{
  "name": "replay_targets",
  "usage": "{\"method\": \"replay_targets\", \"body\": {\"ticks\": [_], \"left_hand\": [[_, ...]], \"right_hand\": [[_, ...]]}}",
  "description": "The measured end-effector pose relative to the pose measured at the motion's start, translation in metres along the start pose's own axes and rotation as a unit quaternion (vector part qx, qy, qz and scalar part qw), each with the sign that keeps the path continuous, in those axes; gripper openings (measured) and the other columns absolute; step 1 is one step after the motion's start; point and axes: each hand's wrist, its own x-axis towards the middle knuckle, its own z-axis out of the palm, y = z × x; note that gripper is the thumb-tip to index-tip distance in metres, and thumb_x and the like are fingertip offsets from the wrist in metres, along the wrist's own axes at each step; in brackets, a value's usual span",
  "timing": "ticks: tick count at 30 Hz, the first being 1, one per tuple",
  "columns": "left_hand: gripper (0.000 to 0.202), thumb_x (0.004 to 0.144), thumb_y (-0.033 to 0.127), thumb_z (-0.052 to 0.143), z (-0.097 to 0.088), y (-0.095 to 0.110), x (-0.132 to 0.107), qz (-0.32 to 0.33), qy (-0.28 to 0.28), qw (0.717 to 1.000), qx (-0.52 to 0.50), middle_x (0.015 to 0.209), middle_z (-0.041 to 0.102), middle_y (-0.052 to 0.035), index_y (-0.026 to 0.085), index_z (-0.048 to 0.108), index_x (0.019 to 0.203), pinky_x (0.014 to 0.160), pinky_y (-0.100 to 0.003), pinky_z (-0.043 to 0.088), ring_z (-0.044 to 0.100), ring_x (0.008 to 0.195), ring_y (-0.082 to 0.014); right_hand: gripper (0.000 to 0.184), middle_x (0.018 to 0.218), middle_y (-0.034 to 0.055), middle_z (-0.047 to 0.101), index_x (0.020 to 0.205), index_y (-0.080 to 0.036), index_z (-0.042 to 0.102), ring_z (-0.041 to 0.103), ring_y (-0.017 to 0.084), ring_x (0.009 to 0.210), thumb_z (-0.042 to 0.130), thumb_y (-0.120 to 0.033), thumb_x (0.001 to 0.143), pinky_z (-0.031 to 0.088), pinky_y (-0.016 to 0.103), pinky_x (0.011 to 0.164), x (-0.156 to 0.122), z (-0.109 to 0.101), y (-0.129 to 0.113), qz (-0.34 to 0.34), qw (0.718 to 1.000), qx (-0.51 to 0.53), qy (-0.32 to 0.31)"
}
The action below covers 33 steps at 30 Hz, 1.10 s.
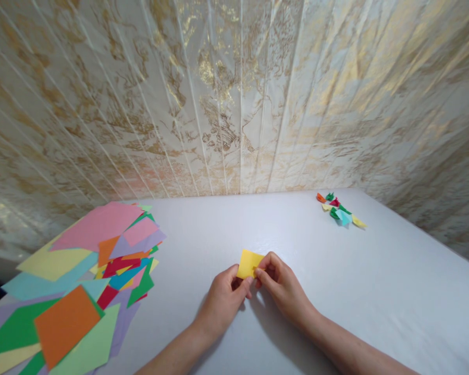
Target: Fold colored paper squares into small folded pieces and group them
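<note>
A small yellow paper square [248, 262] is held just above the white table [394, 291], near its middle. My left hand [223, 299] pinches its lower left edge with thumb and fingers closed. My right hand [278, 282] pinches its lower right corner, fingers curled together. Both forearms reach in from the bottom of the view.
A loose spread of coloured paper sheets [74, 276], pink, orange, green, blue, yellow and lilac, covers the table's left side. A little cluster of small folded paper pieces [339, 210] lies at the far right by the wall. A gold-patterned wall [234, 94] rises behind the table.
</note>
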Motion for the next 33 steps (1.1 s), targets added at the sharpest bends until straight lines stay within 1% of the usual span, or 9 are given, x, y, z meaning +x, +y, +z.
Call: {"method": "replay_targets", "body": {"ticks": [8,13,18,22,27,29,33], "left_hand": [[0.024,0.086,0.039,0.055,0.0008,0.0005,-0.0019,-0.003,0.006,1.000,-0.007,0.063,0.059,0.0010,0.017,0.058,0.080,0.051,-0.022,0.040,0.053,0.054,-0.0118],[0.026,0.083,0.041,0.063,-0.0052,0.0008,0.0019,0.012,-0.023,0.997,-0.069,0.074,0.064,-0.0008,0.016,0.058,0.086,0.056,-0.022,0.043,0.056,0.061,-0.0116],[0.036,0.080,0.048,0.066,-0.0072,0.0030,0.0047,-0.024,-0.051,0.993,-0.104,0.067,0.061,0.0007,0.014,0.061,0.089,0.053,-0.022,0.042,0.052,0.052,-0.0092],[0.038,0.079,0.050,0.066,-0.0048,0.0035,0.0032,-0.037,-0.051,0.993,-0.102,0.064,0.060,0.0013,0.013,0.060,0.089,0.050,-0.021,0.040,0.050,0.050,-0.0087],[0.036,0.081,0.049,0.063,-0.0028,0.0000,0.0021,-0.036,-0.039,0.995,-0.085,0.063,0.060,0.0017,0.014,0.060,0.089,0.048,-0.021,0.040,0.051,0.049,-0.0090],[0.035,0.082,0.048,0.062,-0.0021,-0.0024,0.0027,-0.035,-0.031,0.996,-0.077,0.063,0.060,0.0018,0.014,0.060,0.090,0.048,-0.021,0.040,0.051,0.049,-0.0093],[0.032,0.082,0.046,0.062,-0.0007,-0.0058,0.0035,-0.037,-0.015,0.997,-0.069,0.063,0.061,0.0017,0.015,0.059,0.091,0.049,-0.021,0.042,0.052,0.050,-0.0095]], "right_hand": [[0.015,0.065,-0.0047,0.055,0.078,-0.022,0.046,0.058,0.014,0.058,0.056,-0.031,0.085,0.042,0.026,0.056,0.0008,0.0016,-0.0003,-0.003,1.000,0.008,0.010],[0.015,0.069,-0.0042,0.058,0.081,-0.023,0.045,0.060,0.015,0.062,0.056,-0.032,0.087,0.044,0.027,0.058,-0.0002,0.0010,-0.0002,-0.005,1.000,0.026,-0.003],[0.013,0.071,-0.0036,0.058,0.083,-0.022,0.046,0.059,0.014,0.064,0.055,-0.030,0.090,0.043,0.026,0.060,-0.0037,0.0014,0.0001,-0.015,1.000,0.017,-0.017],[0.012,0.073,-0.0032,0.056,0.084,-0.022,0.047,0.057,0.014,0.065,0.053,-0.029,0.090,0.044,0.027,0.061,-0.0054,0.0018,0.0006,-0.018,1.000,-0.006,-0.013],[0.006,0.078,-0.0024,0.056,0.094,-0.022,0.047,0.058,0.015,0.068,0.050,-0.027,0.091,0.045,0.028,0.063,-0.0052,0.0026,0.0022,-0.022,1.000,0.001,-0.017],[0.007,0.079,-0.0024,0.055,0.096,-0.023,0.048,0.056,0.015,0.068,0.050,-0.027,0.090,0.045,0.028,0.063,-0.0037,0.0011,0.0024,-0.030,0.999,-0.011,-0.006],[0.008,0.072,-0.0038,0.050,0.096,-0.022,0.050,0.052,0.015,0.066,0.050,-0.027,0.090,0.043,0.029,0.063,0.0008,-0.0048,0.0030,-0.042,0.998,-0.051,0.022]]}}
